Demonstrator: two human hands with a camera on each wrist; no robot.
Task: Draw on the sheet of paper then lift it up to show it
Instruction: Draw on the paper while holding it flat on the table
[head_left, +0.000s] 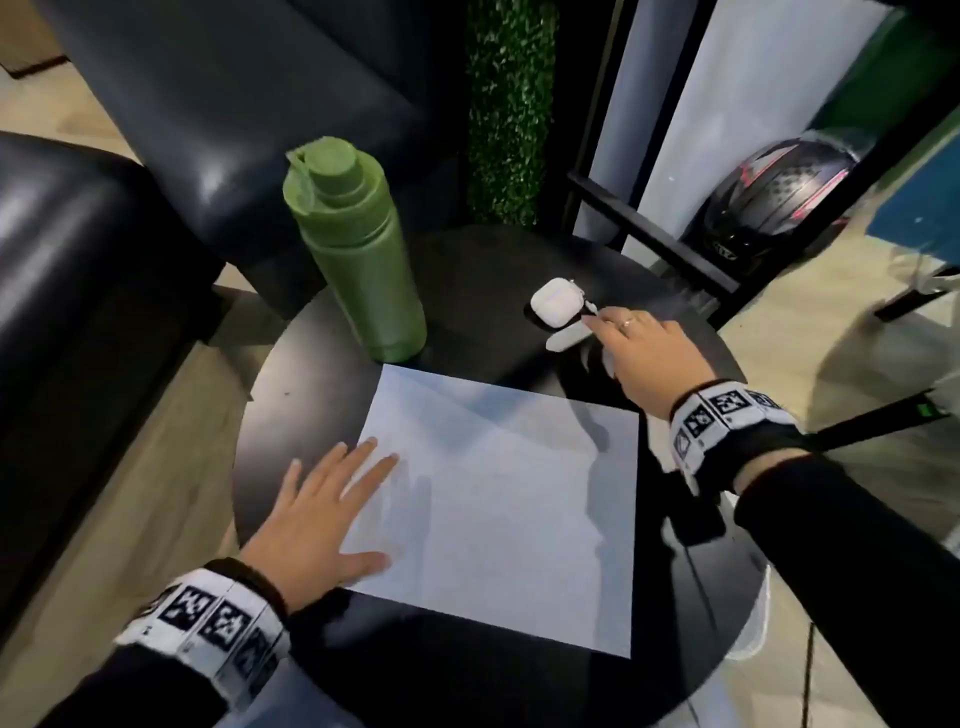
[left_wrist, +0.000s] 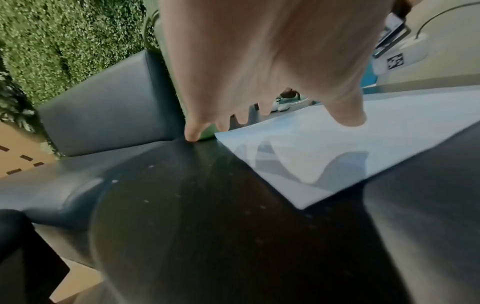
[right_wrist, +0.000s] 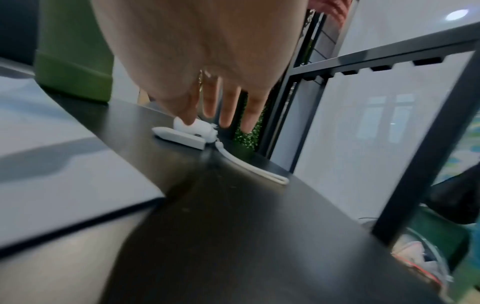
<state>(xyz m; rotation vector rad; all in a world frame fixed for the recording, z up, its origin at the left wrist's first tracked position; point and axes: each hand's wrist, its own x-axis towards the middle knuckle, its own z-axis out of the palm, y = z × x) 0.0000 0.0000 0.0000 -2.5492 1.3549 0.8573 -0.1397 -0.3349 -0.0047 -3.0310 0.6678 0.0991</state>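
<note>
It looks like a café or office lounge: dark leather armchairs (head_left: 249, 104) ring a small round black table (head_left: 322, 415) beside an artificial hedge wall (head_left: 506, 104) and glass partitions (head_left: 691, 119).

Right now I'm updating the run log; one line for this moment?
left hand flat on paper | right hand reaching white pen | nothing drawn

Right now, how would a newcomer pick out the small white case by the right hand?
On the round black table, look beyond the sheet of paper, right of the green bottle. The earbud case is pebble-shaped and glossy, unlike the flat white bar alongside.
</note>
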